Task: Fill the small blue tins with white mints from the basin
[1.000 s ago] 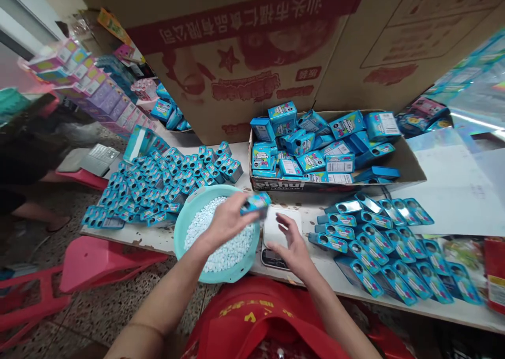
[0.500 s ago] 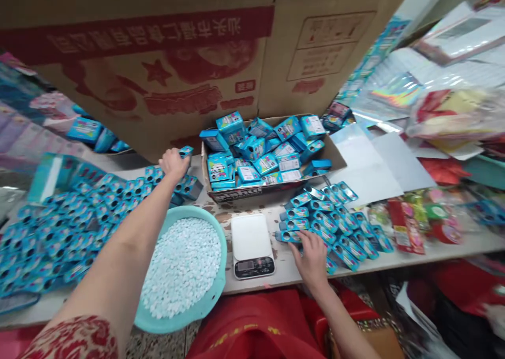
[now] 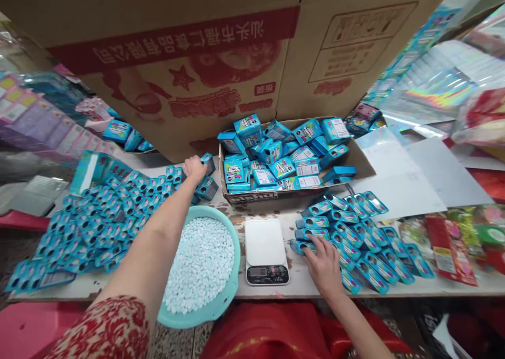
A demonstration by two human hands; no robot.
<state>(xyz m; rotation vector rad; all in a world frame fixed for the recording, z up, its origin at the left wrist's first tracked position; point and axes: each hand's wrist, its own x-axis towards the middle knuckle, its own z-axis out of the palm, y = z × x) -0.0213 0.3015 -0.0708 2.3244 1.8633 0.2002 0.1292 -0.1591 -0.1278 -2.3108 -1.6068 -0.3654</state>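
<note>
At the far side of the table, my left hand [image 3: 195, 168] has its fingers closed around a small blue candy box [image 3: 208, 162]. Beside it, a big group of upright blue boxes with round holes in their tops [image 3: 118, 206] spreads left. My right hand [image 3: 326, 265] is curled over the near end box [image 3: 302, 246] of a second group of blue boxes [image 3: 365, 235]; part of that box lies under my fingers. Between my arms are a light green basin [image 3: 235, 267] full of small pale blue and white candies [image 3: 201, 264] and a white kitchen scale [image 3: 265, 243] with a bare plate.
A low carton [image 3: 256, 197] heaped with closed blue boxes stands behind the scale. A tall brown carton [image 3: 158, 85] rises behind it. White sheets [image 3: 398, 175] and bagged candies [image 3: 453, 243] lie to the right. A red stool [image 3: 264, 330] is below the table edge.
The whole view has shifted, with everything now farther right in the picture. My left hand stays at the box by the carton, and my right hand stays at the end box of its group.
</note>
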